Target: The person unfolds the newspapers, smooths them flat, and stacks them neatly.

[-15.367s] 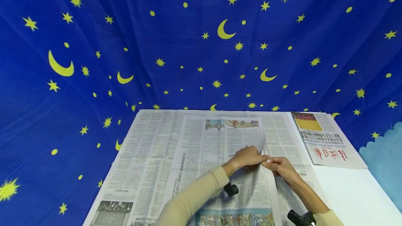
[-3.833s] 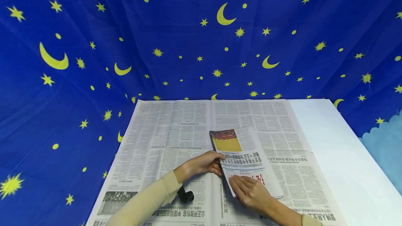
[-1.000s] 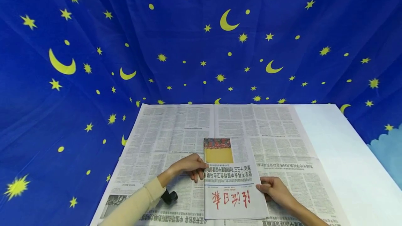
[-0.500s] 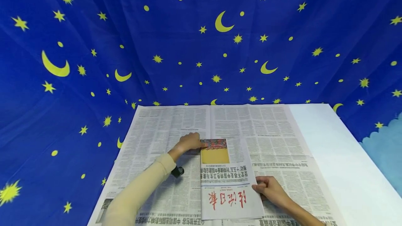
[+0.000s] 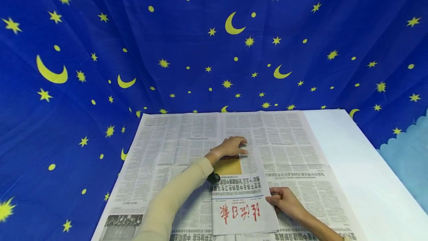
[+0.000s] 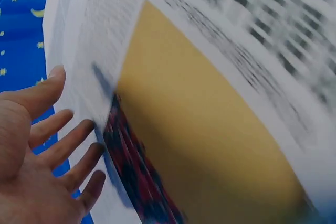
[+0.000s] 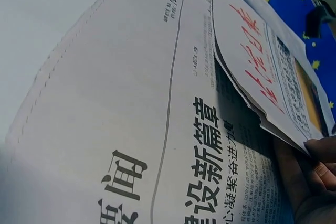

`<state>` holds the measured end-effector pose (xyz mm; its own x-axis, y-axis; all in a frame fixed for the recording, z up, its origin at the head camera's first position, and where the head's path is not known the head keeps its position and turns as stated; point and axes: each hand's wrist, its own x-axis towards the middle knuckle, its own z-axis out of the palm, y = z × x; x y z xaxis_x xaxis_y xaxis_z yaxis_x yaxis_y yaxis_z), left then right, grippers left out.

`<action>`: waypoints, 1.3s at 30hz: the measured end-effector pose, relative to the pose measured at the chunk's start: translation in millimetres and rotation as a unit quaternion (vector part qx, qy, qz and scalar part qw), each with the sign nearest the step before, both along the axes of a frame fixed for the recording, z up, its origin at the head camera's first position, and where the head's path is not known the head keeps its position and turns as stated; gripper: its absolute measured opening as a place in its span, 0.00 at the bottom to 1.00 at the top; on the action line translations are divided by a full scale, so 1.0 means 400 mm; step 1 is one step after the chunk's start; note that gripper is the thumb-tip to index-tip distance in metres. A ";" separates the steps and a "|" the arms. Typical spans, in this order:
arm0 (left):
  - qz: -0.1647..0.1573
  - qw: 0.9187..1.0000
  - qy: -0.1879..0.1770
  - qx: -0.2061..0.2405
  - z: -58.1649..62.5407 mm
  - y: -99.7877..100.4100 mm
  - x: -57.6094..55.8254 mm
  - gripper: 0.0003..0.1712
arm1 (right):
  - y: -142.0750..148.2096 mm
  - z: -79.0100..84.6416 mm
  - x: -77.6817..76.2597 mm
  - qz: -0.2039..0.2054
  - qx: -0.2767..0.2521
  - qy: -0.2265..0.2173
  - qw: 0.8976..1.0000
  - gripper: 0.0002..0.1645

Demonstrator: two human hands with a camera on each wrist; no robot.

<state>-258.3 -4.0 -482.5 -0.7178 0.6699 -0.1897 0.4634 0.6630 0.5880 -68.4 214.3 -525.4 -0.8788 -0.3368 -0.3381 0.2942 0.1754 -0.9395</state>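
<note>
A folded newspaper (image 5: 247,189) with red title characters and a yellow picture lies on a larger spread newspaper sheet (image 5: 294,151), near the middle front. My right hand (image 5: 288,204) pinches its right edge; the right wrist view shows the thumb on top and the other fingers (image 7: 291,174) underneath, that edge slightly lifted. Over the far end of the folded newspaper is my left hand (image 5: 232,146), reaching across the picture with fingers loosely spread and holding nothing. In the left wrist view, the left hand's fingertips (image 6: 89,129) are beside the picture's dark red strip.
The white table top (image 5: 361,166) shows along the right side. Behind and to the left hangs a blue cloth (image 5: 187,40) with yellow moons and stars. A black wrist camera (image 5: 213,177) hangs under my left wrist, over the folded newspaper.
Earlier the folded newspaper lay at the far right; now it is in the middle. In the last second my left hand went from its left edge across the far end; the right hand kept its pinch.
</note>
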 end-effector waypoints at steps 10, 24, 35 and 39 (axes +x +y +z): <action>0.021 0.999 -0.019 0.036 -0.030 0.075 -0.003 0.29 | -0.007 -0.006 -0.001 0.002 0.001 0.002 1.000 0.28; 0.057 0.977 -0.003 0.207 -0.047 0.055 -0.014 0.08 | -0.015 -0.008 0.003 0.003 -0.011 0.007 1.000 0.27; 0.086 0.963 -0.026 0.256 -0.038 0.045 -0.017 0.05 | -0.007 -0.010 0.007 -0.003 -0.019 -0.004 1.000 0.26; 0.081 0.958 -0.001 0.275 -0.039 0.043 -0.016 0.04 | -0.005 -0.009 0.008 -0.012 -0.016 -0.006 1.000 0.25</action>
<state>-264.6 13.3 -498.2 -0.8207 0.5492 0.1578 0.3786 0.3158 0.8700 -65.2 212.3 -528.9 -0.8825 -0.3274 -0.3375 0.3089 0.1376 -0.9411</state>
